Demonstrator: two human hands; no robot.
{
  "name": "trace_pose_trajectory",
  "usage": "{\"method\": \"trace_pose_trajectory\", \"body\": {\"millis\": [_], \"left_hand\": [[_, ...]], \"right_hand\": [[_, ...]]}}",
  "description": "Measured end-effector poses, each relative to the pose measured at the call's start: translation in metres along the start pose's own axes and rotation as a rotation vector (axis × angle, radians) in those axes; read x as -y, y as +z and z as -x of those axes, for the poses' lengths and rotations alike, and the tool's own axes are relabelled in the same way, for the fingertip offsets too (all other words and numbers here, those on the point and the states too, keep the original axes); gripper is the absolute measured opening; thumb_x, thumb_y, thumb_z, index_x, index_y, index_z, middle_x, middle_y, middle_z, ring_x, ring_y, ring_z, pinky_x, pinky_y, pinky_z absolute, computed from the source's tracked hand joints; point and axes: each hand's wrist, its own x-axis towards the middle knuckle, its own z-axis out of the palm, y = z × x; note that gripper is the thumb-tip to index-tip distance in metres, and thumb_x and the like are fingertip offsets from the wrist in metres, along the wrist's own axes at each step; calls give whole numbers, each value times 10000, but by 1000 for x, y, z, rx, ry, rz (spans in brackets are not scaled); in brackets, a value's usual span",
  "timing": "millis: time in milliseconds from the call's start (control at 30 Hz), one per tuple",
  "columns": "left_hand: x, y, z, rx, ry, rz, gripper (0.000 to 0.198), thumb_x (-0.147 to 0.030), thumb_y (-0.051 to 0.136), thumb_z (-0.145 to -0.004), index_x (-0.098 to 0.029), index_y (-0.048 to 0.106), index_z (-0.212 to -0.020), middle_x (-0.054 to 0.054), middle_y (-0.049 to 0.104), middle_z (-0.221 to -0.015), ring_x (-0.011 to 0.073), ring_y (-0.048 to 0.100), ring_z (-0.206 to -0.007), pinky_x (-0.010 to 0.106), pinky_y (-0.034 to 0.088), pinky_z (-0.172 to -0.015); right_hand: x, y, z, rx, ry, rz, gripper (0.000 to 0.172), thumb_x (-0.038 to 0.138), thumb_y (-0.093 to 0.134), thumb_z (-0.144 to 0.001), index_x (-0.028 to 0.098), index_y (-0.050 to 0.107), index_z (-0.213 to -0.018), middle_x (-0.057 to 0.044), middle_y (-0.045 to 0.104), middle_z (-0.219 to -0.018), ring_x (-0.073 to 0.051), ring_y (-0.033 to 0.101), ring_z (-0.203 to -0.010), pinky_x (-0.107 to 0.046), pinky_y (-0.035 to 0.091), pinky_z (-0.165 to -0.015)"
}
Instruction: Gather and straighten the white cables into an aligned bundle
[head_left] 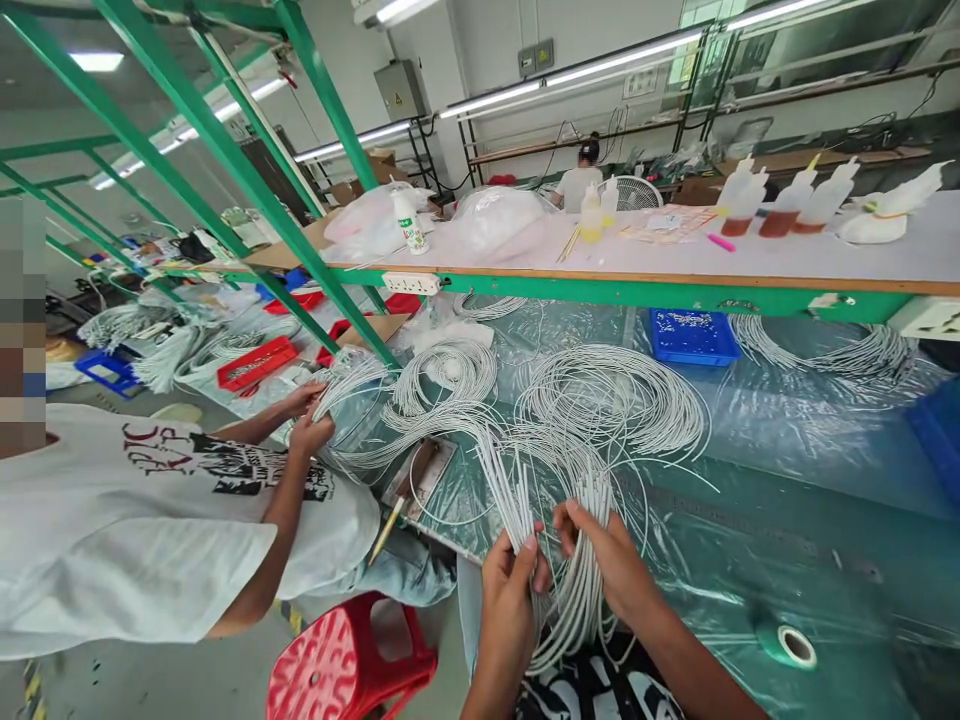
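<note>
Left hand [510, 585] and right hand [611, 560], both grips clamped on bundle of thin white plastic-coated cables [574, 590] (green tape roll [787, 645] at 3 o'clock on counter [750, 560]).

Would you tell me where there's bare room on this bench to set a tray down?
Bare plastic sheet lies between the tape roll and the blue bin. It is crowded left of that: cable coils and the bundle in both hands.
</note>
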Motion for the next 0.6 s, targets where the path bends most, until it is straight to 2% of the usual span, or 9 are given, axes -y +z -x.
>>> {"method": "trace_pose_trajectory", "body": {"millis": [67, 100, 167, 233, 333, 467, 600], "left_hand": [[0, 1, 0, 0, 7, -33, 443, -492, 796, -750, -110, 684, -944, -37, 496, -580, 59, 391, -494, 181, 306, -516], [0, 2, 0, 5, 9, -54, 432, -487, 785, -766, -112, 682, -954, -32, 511, -591, 63, 409, -505, 184, 323, -530], [2, 4, 0, 43, 11, -89, 401, -473, 752, -805, -116, 672, -970, -27, 527, -592, 75, 432, -520, 195, 359, -557], [5, 7, -1, 92, 11, -108, 373, -448, 715, -846, -117, 658, -1008, -21, 540, -579, 93, 454, -531, 211, 386, -575], [9, 9, -1, 103, -1, -93, 409, -426, 701, -858, -104, 632, -1100, -11, 558, -558, 112, 464, -527, 228, 399, -574], [9, 7, -3, 52, -3, -85, 407, -446, 715, -839, -115, 640, -1066, -20, 538, -570, 121, 465, -550, 237, 412, -581], [0, 2, -5, 87, 29, -268, 369, -453, 664, -876, -135, 638, -1061, 22, 602, -754, 141, 515, -646, 234, 435, -582]], "right_hand": [[0, 0, 0, 43, -27, -5, 448, 606, 618, -863, 187, 616, -704, -27, 604, -666, -168, 579, -633, -298, 482, -690], [-1, 0, 0, 67, -31, -1, 478, 605, 590, -883, 189, 575, -648, -20, 586, -608, -164, 581, -605, -297, 484, -675], [-3, 0, 0, 108, -5, 15, 507, 629, 567, -885, 202, 499, -620, 25, 476, -455, -145, 516, -467, -279, 453, -546], [-6, 1, -1, 120, 41, 31, 471, 652, 625, -823, 204, 516, -726, 75, 402, -393, -124, 429, -369, -253, 384, -434], [-9, 4, -4, 120, 90, 73, 504, 634, 690, -755, 188, 539, -933, 111, 395, -382, -118, 415, -346, -229, 356, -400], [-11, 7, -7, 119, 86, 50, 468, 598, 686, -767, 185, 524, -916, 107, 399, -374, -127, 444, -358, -244, 407, -423], [-9, 8, -6, 88, 19, -63, 412, 563, 698, -783, 197, 520, -853, 107, 386, -391, -97, 357, -357, -242, 422, -400]]}}
